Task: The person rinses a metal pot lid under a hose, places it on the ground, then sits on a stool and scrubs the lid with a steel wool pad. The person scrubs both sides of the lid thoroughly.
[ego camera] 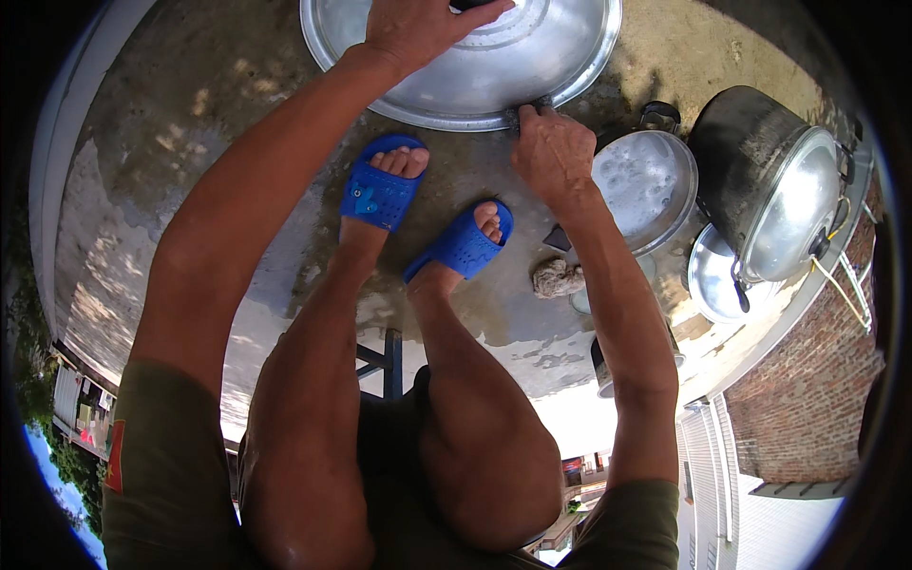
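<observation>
A large shiny metal lid [499, 78] lies before my feet at the top of the view, its far part cut off by the frame. My left hand [427, 28] grips it around its dark knob [468, 3], which is mostly hidden. At the lid's near rim, my right hand [552, 153] has its fingers curled over a small dark scouring pad [514, 120], pressed to the edge. Just right of that hand stands a metal pan [638, 189] of foamy water.
A soot-blackened pot [748, 157] with a metal lid [794, 206] is tilted in view at right, beside a shiny metal basin [716, 274]. A wadded scrubber [556, 278] and a dark flat piece [557, 239] lie on the wet concrete. Blue sandals [385, 182] are on my feet.
</observation>
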Available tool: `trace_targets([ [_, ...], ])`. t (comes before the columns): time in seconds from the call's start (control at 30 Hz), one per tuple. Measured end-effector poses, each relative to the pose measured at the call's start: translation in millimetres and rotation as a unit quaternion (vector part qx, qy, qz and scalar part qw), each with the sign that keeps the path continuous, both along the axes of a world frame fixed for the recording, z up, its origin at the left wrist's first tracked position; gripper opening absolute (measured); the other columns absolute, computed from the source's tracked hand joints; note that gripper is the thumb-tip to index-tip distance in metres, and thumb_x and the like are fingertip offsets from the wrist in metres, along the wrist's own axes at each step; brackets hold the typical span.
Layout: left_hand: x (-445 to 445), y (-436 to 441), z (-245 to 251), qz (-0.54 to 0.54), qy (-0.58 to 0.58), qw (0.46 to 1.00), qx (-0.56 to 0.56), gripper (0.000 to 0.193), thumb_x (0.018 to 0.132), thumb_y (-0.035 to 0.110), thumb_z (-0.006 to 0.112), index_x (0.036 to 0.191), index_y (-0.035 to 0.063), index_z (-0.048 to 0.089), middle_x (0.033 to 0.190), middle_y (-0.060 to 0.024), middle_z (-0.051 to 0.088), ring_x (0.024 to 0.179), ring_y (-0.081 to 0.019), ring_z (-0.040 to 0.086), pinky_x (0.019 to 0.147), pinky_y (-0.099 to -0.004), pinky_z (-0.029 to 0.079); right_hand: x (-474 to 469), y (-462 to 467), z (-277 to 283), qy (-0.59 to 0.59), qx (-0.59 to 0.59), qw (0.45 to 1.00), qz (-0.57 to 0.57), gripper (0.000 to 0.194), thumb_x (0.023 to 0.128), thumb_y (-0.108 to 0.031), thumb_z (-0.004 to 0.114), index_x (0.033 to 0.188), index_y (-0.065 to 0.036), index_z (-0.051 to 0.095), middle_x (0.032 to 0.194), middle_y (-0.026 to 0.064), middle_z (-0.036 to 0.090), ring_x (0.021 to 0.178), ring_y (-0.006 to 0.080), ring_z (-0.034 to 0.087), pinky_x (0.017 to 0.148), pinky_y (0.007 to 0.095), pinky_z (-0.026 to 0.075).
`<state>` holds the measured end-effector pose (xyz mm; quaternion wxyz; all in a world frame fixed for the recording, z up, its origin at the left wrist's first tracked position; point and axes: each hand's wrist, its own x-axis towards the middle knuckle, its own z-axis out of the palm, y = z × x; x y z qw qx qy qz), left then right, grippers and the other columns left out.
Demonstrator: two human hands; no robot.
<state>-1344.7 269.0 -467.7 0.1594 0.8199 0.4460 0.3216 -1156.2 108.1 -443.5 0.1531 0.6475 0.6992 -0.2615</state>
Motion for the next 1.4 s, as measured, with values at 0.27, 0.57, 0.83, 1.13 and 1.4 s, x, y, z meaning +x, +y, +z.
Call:
trace_targets([
  [0.27, -25.9, 18.3, 5.0, -0.081, 0.009, 0.997, -0.015, 0.051, 0.071, 0.03, 0.093, 0.111, 0.0084, 0.069, 0.1, -0.0142, 0.062, 0.098, -0.0378, 0.062, 0.09, -0.0524, 0.046, -76.8, -25.8, -6.5, 0.178, 0.043, 0.972, -0.145, 0.022, 0.085, -0.024, 0.071, 0.097, -0.005, 0.069, 0.092, 0.0193, 0.074, 0.091, 0.0397, 0.073, 0.079, 0.0496, 0.059],
  [0.57, -55.5, 55.6, 47.2, -0.263, 0.096, 0.959, -0.038, 0.055, 0.065, 0.017, 0.09, 0.115, 0.0123, 0.069, 0.095, -0.0113, 0.056, 0.096, -0.0377, 0.06, 0.092, -0.0502, 0.048, -96.4, -1.0, 2.9, 0.104, -0.061, 0.989, -0.091, 0.031, 0.085, -0.027, 0.073, 0.106, -0.006, 0.07, 0.096, 0.0162, 0.074, 0.088, 0.0357, 0.075, 0.075, 0.0491, 0.06],
  [0.83, -53.6, 48.4, 26.3, -0.193, 0.037, 0.98, -0.038, 0.054, 0.063, 0.016, 0.09, 0.113, 0.0134, 0.07, 0.099, -0.0119, 0.058, 0.096, -0.0387, 0.06, 0.086, -0.0508, 0.051, 39.5, 38.7, -6.7, 0.031, 0.149, 0.985, -0.08, 0.031, 0.09, -0.027, 0.07, 0.117, -0.013, 0.075, 0.096, 0.0142, 0.071, 0.091, 0.0363, 0.073, 0.08, 0.0443, 0.058],
  [1.13, -69.3, 11.0, -14.2, -0.051, 0.134, 0.99, -0.006, 0.069, 0.097, 0.056, 0.067, 0.156, 0.0213, 0.052, 0.17, -0.0036, 0.036, 0.159, -0.0356, 0.026, 0.116, -0.0725, 0.022, -68.1, 15.0, -20.3, 0.203, 0.322, 0.897, -0.224, 0.05, 0.082, -0.015, 0.077, 0.132, -0.013, 0.07, 0.114, 0.0163, 0.055, 0.105, 0.0378, 0.061, 0.087, 0.0476, 0.055],
  [1.4, -50.1, 5.5, -7.4, -0.032, 0.121, 0.992, 0.007, 0.065, 0.099, 0.048, 0.067, 0.155, 0.0181, 0.052, 0.168, -0.0039, 0.04, 0.156, -0.0328, 0.034, 0.119, -0.0719, 0.019, 18.3, 187.3, -68.9, 0.043, 0.36, 0.873, -0.326, 0.031, 0.09, -0.026, 0.068, 0.11, -0.003, 0.071, 0.12, 0.0232, 0.066, 0.108, 0.0419, 0.066, 0.087, 0.0535, 0.055],
])
